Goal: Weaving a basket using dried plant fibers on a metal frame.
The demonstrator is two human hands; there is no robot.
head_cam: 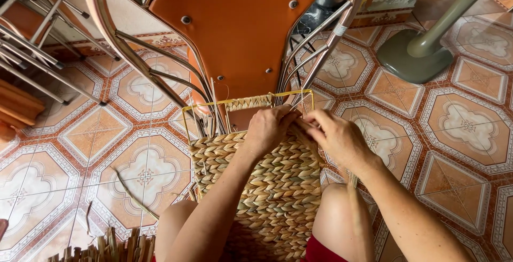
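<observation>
Tiled floor [128,150]; orange chair [240,32] crowds woven basket [278,187].

Tiled room, daylight.
Patterned orange-white floor tiles [465,128]; orange chair [235,32] with chrome legs; grey-green fan base [414,56]; metal rack [32,32] at left.

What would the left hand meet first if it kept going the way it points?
Probably the yellow wire frame with its woven band, just past the left hand; beyond that, the orange chair seat. Depth is unclear.
</observation>
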